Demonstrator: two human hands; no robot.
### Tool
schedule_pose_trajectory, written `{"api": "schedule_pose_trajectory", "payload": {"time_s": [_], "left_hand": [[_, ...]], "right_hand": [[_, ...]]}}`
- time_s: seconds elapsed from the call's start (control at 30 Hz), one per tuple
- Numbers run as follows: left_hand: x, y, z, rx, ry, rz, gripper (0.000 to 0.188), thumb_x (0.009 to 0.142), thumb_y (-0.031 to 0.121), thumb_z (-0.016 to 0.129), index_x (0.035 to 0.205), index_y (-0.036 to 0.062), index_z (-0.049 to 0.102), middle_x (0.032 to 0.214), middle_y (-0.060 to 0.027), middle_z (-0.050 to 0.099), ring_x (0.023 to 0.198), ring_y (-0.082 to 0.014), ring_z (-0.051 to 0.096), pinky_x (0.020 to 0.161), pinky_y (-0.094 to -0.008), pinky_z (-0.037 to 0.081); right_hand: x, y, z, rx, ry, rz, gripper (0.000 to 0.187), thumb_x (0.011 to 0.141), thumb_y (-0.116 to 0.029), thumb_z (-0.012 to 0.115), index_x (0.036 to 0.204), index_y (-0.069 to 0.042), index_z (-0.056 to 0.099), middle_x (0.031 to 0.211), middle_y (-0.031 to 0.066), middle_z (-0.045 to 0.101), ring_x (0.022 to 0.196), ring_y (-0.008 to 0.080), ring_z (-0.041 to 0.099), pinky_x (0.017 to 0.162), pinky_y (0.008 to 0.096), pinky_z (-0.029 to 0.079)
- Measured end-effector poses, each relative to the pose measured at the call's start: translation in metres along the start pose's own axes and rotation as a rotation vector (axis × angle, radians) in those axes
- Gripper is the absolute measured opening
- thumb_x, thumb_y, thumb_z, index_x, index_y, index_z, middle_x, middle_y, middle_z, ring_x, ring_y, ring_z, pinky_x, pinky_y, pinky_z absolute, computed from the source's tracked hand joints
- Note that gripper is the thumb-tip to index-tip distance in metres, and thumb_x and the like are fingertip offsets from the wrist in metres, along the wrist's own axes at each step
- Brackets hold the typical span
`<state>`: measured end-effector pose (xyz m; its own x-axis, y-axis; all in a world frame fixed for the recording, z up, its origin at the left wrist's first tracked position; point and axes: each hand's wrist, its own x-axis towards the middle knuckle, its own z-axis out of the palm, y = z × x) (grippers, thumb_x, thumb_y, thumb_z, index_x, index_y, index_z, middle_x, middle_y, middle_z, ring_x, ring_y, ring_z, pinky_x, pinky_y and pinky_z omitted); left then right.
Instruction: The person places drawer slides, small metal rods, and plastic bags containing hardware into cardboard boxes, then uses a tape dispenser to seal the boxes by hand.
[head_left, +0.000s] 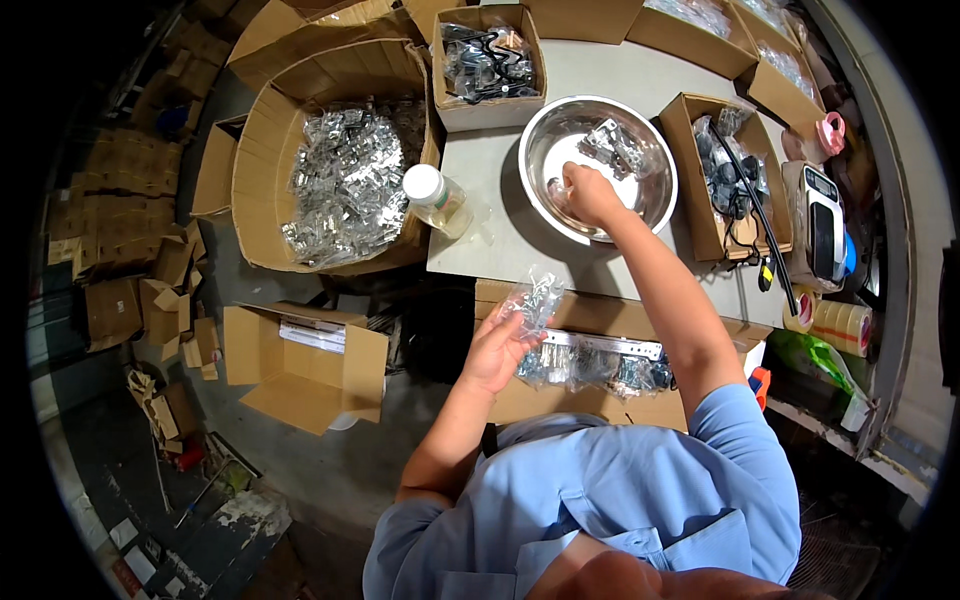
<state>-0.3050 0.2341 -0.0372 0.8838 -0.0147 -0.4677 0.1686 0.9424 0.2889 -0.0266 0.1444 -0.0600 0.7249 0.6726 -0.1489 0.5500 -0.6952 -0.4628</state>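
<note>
My left hand (494, 352) holds a small clear plastic bag (538, 296) with small shiny metal pieces in it, too small to name. It is just in front of the table's near edge. My right hand (592, 196) reaches into a round steel bowl (527, 190) on the table, its fingers closed near the bowl's left inner side. What they grip, if anything, I cannot make out. Bagged metal parts (617, 148) lie in the far part of the bowl. Below my hands, an open cardboard box (560, 402) holds bagged metal hardware and a perforated white rail (600, 345).
A large carton (262, 190) heaped with bagged metal parts stands left of the table (470, 260). A white-lidded jar (438, 202) is at the table's left edge. Boxes of parts (490, 115) (703, 225) flank the bowl. An open carton (300, 375) sits lower left; tape rolls (842, 328) lie right.
</note>
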Motion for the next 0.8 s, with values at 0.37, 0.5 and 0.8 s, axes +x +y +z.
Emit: {"api": "schedule_pose_trajectory", "payload": {"time_s": [0.37,0.5,0.8], "left_hand": [[-0.003,-0.054,-0.055,0.799,0.059,-0.067,0.024,0.086,0.006,0.062,0.106,0.0042,0.050,0.091,-0.0046,0.061,0.078,-0.0083,0.054,0.066,-0.0229,0.044],[0.011,-0.099,-0.054,0.950,-0.023,-0.043,0.030,0.083,0.012,0.066,0.108,0.0045,0.051,0.084,-0.0059,0.063,0.073,-0.0110,0.056,0.062,-0.0261,0.045],[0.014,-0.150,-0.033,1.504,0.030,0.337,0.025,0.078,0.011,0.066,0.101,0.0038,0.058,0.075,-0.0126,0.064,0.068,-0.0276,0.061,0.066,-0.0370,0.049]], "right_hand": [[-0.227,0.014,-0.040,0.460,-0.128,0.081,0.021,0.074,-0.003,0.064,0.082,-0.003,0.045,0.071,0.0136,0.053,0.065,0.0258,0.049,0.064,0.0347,0.043],[-0.291,0.034,0.015,0.404,-0.194,0.206,0.018,0.074,-0.005,0.063,0.087,-0.003,0.051,0.080,0.0168,0.059,0.077,0.0324,0.058,0.069,0.0374,0.046],[-0.333,0.038,0.057,0.066,0.129,0.354,0.020,0.075,-0.004,0.059,0.094,-0.010,0.060,0.103,0.0145,0.058,0.087,0.0385,0.060,0.076,0.0457,0.050]]}}
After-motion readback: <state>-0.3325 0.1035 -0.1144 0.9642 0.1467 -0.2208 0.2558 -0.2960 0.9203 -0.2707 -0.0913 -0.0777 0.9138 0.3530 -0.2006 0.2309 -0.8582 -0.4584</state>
